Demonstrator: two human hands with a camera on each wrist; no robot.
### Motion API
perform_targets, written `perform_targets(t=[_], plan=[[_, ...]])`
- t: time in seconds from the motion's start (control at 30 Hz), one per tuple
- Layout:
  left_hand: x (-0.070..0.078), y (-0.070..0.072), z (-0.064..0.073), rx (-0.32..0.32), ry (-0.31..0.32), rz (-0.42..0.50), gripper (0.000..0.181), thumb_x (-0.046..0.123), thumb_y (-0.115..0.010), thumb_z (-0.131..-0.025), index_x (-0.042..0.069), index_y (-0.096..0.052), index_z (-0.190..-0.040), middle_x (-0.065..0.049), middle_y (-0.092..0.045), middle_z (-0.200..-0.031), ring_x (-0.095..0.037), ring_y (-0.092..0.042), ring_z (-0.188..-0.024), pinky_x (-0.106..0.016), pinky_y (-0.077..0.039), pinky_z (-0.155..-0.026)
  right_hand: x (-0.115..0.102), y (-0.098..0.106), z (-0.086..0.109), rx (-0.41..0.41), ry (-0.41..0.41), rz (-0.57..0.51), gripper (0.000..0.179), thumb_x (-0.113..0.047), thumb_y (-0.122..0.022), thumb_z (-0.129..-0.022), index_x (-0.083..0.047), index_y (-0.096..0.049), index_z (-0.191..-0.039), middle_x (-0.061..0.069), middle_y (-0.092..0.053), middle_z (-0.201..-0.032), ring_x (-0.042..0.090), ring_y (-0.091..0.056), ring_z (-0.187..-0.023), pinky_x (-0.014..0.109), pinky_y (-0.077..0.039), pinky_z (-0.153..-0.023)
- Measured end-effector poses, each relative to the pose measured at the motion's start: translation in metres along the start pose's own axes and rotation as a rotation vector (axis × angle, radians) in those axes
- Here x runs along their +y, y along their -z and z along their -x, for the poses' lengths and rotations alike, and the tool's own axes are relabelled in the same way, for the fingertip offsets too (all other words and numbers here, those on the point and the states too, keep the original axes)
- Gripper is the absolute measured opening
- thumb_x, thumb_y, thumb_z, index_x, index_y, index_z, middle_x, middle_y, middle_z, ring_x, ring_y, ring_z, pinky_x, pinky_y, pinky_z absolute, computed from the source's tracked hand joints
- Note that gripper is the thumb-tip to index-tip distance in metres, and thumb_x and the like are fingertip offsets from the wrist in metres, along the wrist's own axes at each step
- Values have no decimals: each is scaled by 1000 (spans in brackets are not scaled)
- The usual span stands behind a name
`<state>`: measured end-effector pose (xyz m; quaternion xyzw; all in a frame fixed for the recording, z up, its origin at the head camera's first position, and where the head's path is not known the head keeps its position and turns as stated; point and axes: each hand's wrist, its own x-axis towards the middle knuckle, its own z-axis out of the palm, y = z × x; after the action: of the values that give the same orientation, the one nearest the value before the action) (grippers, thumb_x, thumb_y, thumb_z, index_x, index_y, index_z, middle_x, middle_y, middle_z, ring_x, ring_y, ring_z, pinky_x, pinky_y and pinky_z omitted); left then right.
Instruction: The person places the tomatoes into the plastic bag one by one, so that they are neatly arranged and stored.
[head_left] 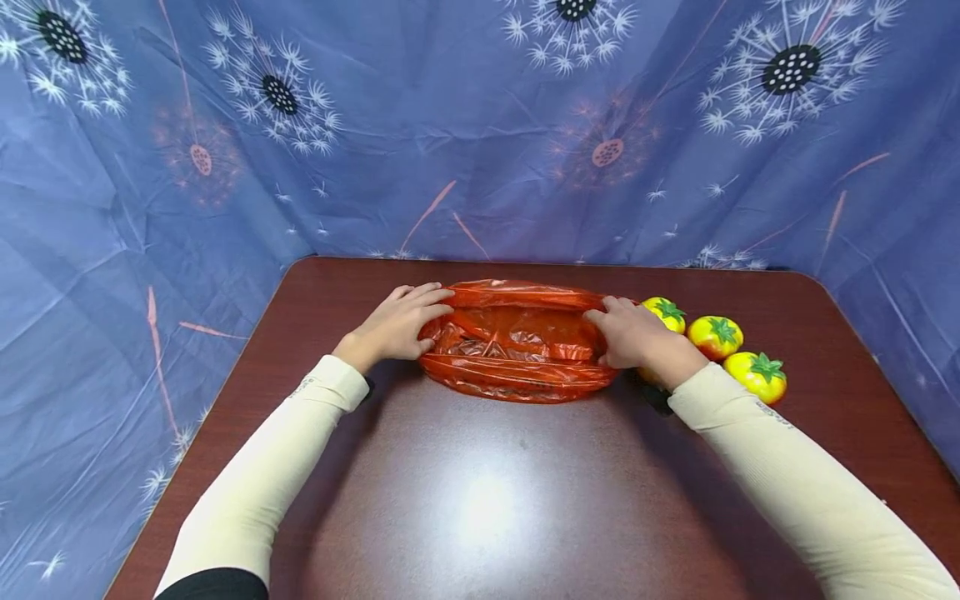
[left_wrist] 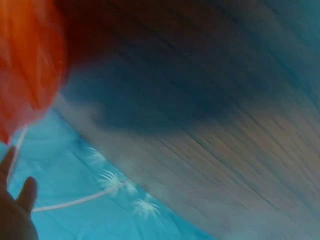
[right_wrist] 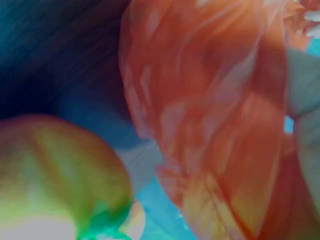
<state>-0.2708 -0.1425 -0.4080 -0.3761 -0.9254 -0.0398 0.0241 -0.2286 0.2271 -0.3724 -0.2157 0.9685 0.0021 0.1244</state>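
Note:
A thin red-orange plastic bag (head_left: 517,379) lies across the table with its wide mouth spread open toward the head camera. At its left end my left hand (head_left: 397,325) holds the rim, with the fingers over the edge and the thumb lower. My right hand (head_left: 637,333) holds the opposite end, its fingertips bent over the rim. The rim's front and back edges stretch nearly straight between the hands. In the right wrist view the bag (right_wrist: 210,100) fills the middle. In the left wrist view only part of the bag (left_wrist: 27,60) shows, above two left fingers.
Several yellow-red tomato-like fruits with green leafy tops, among them one fruit (head_left: 716,336) and a nearer one (head_left: 756,377), sit right of my right hand, one partly hidden behind it. The brown table (head_left: 375,500) ends at a blue patterned cloth (head_left: 450,125).

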Motion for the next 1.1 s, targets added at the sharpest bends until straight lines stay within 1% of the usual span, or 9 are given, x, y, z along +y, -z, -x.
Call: perform_targets(t=[0.1,0.23,0.37,0.43,0.53,0.7,0.8,0.9,1.1], plan=[[-2,-3,1,-26,16,-17,57,19,-68,-79,15,-60,-136,-3,-44,-156,-32,-34,-148,-53,-33,-114,1,-2,3,-32,-20,-43,72,-26,-81,-78,-3,-53,-140,32,-44,-143,51,-43,-132,62,-39,-109],[-3,-4,6,-13,37,-40,58,18,-69,-78,13,-60,-135,-5,-45,-155,-33,-37,-146,-53,-34,-113,-3,-2,-1,-3,43,-11,72,-29,-83,-76,-4,-55,-139,32,-44,-144,51,-41,-133,62,-38,-110],[4,0,5,49,-31,-105,60,16,-73,-73,13,-62,-132,-7,-48,-152,-34,-41,-143,-53,-36,-113,-6,1,-8,19,73,61,73,-30,-83,-76,-6,-55,-139,28,-45,-146,47,-39,-135,61,-38,-110],[9,2,0,47,-84,-148,61,15,-74,-72,15,-62,-132,-7,-49,-152,-33,-40,-144,-53,-36,-113,-4,2,-11,10,65,85,73,-30,-83,-76,-7,-55,-140,27,-45,-146,47,-39,-135,61,-37,-110],[16,4,-10,-30,-114,-224,59,22,-75,-73,18,-63,-131,-4,-50,-152,-30,-36,-147,-53,-34,-115,0,2,-12,-10,37,113,76,-30,-84,-74,-7,-54,-140,27,-44,-147,46,-38,-135,60,-36,-111],[14,2,-17,-159,-18,-266,62,34,-73,-76,17,-61,-134,0,-48,-152,-28,-31,-150,-51,-31,-117,4,0,-13,-34,13,117,78,-32,-84,-74,-7,-53,-141,28,-42,-149,47,-37,-138,58,-36,-113],[10,1,-15,-159,28,-185,66,29,-73,-77,15,-57,-139,-1,-46,-154,-31,-32,-149,-51,-32,-117,4,-3,-11,-38,43,113,74,-32,-83,-76,-8,-54,-140,27,-43,-148,46,-39,-137,58,-36,-112],[8,1,-10,-131,44,-47,70,26,-75,-77,14,-54,-142,-4,-45,-155,-34,-30,-150,-54,-30,-118,4,-3,-9,27,95,84,68,-27,-82,-77,-6,-57,-137,27,-49,-143,45,-44,-132,58,-40,-109],[9,2,-2,32,49,190,61,22,-74,-78,12,-60,-137,-6,-48,-153,-38,-29,-150,-60,-25,-118,3,6,1,243,207,-76,48,-15,-75,-84,-2,-63,-128,23,-57,-133,41,-52,-126,55,-47,-104]])
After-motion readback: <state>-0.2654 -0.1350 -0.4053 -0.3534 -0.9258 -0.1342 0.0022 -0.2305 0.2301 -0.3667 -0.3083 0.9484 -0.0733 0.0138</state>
